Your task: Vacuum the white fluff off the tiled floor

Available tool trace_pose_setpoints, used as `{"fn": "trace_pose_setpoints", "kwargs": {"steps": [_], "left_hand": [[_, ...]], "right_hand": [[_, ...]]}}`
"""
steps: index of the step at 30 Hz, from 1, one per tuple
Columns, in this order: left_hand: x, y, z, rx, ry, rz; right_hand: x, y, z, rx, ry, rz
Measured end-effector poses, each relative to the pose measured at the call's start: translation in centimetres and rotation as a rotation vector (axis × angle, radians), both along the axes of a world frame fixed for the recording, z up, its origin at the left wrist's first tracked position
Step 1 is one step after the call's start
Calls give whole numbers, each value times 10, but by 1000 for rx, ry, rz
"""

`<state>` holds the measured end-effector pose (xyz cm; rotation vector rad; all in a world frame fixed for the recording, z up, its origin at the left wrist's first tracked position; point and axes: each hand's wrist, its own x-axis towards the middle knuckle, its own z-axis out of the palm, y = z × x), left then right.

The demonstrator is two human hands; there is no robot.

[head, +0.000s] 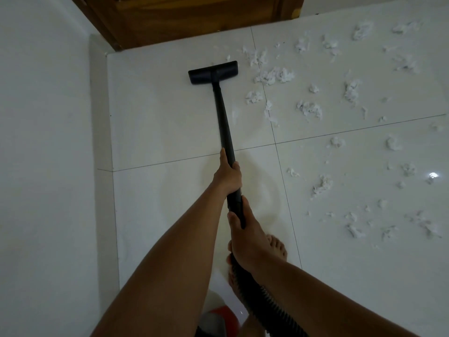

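Here, both the left hand (228, 175) and right hand (249, 239) have fingers curled around a black vacuum wand (222, 113); its nozzle (213, 72) rests on the tiled floor (158, 113), white fluff (272, 75) scattered just to its right.

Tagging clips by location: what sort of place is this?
Probably a room in a home, in a corner by a doorway: glossy white floor tiles, a wooden door set in a white wall, and a bare foot beside the wand.
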<state>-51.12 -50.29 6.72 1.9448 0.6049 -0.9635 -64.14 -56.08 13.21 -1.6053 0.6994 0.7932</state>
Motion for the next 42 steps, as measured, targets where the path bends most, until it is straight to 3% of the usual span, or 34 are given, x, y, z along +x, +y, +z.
{"fn": "trace_pose_setpoints", "kwargs": {"steps": [11, 19, 31, 42], "left_hand": [[38, 4, -8, -7, -7, 23], [48, -5, 1, -81, 10, 139], [24, -14, 24, -142, 31, 181], [74, -5, 27, -30, 6, 64]], "right_hand": [[34, 5, -13, 44, 44, -58], [43, -19, 15, 213, 80, -26], [35, -31, 46, 58, -12, 54], [81, -14, 43, 75, 18, 10]]}}
